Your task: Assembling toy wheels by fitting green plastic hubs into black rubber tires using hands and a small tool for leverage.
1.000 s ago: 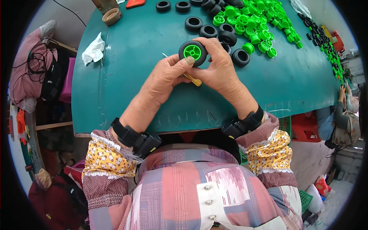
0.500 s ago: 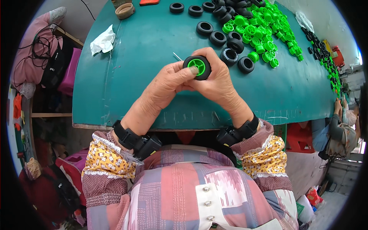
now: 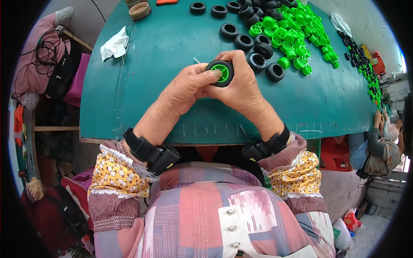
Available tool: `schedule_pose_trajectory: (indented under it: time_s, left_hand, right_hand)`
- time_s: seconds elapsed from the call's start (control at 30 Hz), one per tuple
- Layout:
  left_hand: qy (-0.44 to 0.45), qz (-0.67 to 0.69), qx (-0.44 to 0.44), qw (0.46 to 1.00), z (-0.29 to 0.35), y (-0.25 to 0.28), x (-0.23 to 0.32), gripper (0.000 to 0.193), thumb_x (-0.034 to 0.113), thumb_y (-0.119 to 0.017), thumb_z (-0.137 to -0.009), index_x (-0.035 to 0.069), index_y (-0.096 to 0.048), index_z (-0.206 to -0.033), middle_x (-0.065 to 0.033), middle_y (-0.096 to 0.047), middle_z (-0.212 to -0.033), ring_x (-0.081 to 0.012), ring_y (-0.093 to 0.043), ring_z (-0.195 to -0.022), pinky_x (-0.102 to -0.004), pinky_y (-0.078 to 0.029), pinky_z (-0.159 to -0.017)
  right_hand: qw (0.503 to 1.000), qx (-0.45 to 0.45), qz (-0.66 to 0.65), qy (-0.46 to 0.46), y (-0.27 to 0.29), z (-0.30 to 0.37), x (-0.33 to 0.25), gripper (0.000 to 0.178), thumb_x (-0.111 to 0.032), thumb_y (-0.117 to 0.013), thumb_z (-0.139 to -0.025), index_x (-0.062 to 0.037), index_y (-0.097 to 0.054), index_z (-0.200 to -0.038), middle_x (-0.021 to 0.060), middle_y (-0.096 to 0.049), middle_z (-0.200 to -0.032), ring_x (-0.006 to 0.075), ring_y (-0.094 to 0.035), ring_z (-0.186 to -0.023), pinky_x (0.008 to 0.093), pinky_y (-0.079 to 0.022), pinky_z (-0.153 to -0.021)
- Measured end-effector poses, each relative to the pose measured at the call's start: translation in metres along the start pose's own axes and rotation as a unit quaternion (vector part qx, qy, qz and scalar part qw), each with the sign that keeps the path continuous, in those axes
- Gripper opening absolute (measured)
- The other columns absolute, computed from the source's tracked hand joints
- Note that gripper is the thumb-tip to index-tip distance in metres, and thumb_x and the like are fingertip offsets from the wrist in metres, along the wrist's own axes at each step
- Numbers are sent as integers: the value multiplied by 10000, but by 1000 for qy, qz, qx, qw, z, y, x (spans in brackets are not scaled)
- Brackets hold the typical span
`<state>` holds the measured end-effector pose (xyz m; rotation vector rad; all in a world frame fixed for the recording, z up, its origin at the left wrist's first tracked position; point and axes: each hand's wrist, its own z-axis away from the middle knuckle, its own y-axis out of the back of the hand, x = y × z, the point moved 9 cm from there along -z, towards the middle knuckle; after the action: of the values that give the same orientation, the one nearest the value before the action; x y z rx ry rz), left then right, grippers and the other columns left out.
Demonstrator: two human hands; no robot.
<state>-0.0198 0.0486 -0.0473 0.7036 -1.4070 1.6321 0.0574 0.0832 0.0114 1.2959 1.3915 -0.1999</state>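
Between both hands, above the green table (image 3: 142, 99), is a small black toy tire with a bright green wheel rim (image 3: 225, 74) seated in its middle. My left hand (image 3: 189, 81) is closed on it, the thumb pressing on the green rim's face. My right hand (image 3: 241, 81) wraps round the right side of the tire, fingers curled over its far edge. A thin pale stick-like thing (image 3: 196, 60) pokes out beside the left fingers; what it belongs to is hidden. Nearest to the right hand lie loose black tires (image 3: 275, 72) and a heap of green rims (image 3: 297, 30).
More black tires (image 3: 229, 30) lie at the back of the table. A crumpled white tissue (image 3: 115, 44) and a tan round container (image 3: 139, 11) are at the left. At the far right, another person (image 3: 383, 146) sits by more rims and tires. A red stool (image 3: 335, 155) stands below the table edge.
The wheel is tilted a little differently, and my left thumb has shifted on the rim. Both hands keep hold of it, and the loose parts stay where they were.
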Motion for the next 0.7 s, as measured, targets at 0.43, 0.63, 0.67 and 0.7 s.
schedule_pose_trajectory:
  time_s: [0.43,0.63,0.67,0.7]
  left_hand:
    - [-10,-48,-28,998,16,-8,3,352,295,-616,-790,4,-563,-980,-49,-595,-880,-111,-586,-770,-238,-484,-718]
    - [6,-64,-100,993,27,-21,9,292,271,-609,-800,22,-566,-948,-39,-595,-852,-96,-585,-733,-228,-477,-670]
    - [7,-72,-97,993,29,-22,8,275,264,-607,-804,25,-568,-935,-37,-595,-843,-94,-586,-720,-225,-475,-658]
    - [-1,-58,-74,996,28,-18,6,264,258,-602,-808,26,-567,-929,-36,-596,-835,-95,-587,-709,-221,-474,-651]
  right_hand:
    - [991,20,10,131,12,2,-33,483,-91,-730,-543,-24,-464,-940,133,-511,-919,301,-488,-867,360,-414,-747]
    - [988,-61,-27,138,9,14,-42,459,-104,-733,-554,-28,-486,-933,125,-526,-884,296,-498,-850,353,-425,-720]
    - [983,-42,9,178,11,17,-49,452,-109,-734,-558,-28,-492,-931,123,-530,-877,294,-501,-850,351,-428,-717]
    - [987,-29,10,158,12,18,-46,446,-120,-736,-563,-28,-496,-928,122,-532,-874,291,-503,-846,350,-429,-715]
